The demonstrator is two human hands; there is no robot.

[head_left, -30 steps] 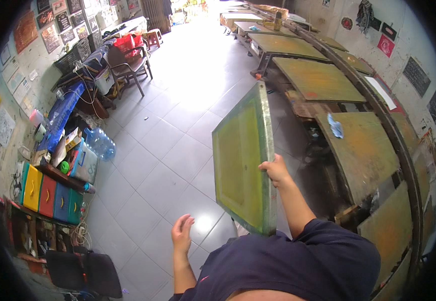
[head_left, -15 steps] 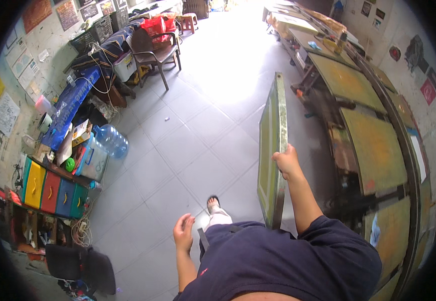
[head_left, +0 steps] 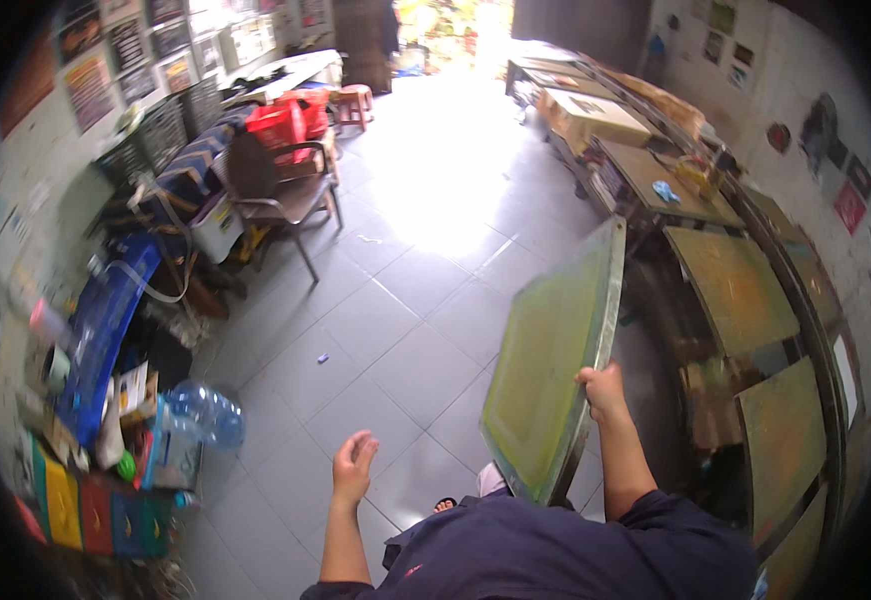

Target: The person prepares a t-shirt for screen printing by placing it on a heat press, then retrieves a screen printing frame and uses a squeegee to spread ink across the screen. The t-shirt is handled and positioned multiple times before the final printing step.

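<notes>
My right hand [head_left: 604,389] is closed around the side rail of a screen-printing frame [head_left: 545,360] with yellow-green mesh and a metal border. The frame hangs upright at my right side, its mesh facing left and its lower end close to my leg. My left hand [head_left: 353,462] is raised in front of my left side over the tiled floor, holding nothing, its fingers loosely bent and apart. My right fingers are partly hidden behind the rail.
A long bench with greenish boards [head_left: 732,285] runs along the right. On the left stand a brown chair [head_left: 280,185], a large clear water bottle [head_left: 207,413] and a colourful drawer unit [head_left: 95,512]. A small object [head_left: 323,358] lies on the grey tiles. Bright light comes through the far doorway.
The frame has turned so that more of its mesh shows, still in my right hand. My left hand has risen slightly. The room has shifted downward in view as I step forward.
</notes>
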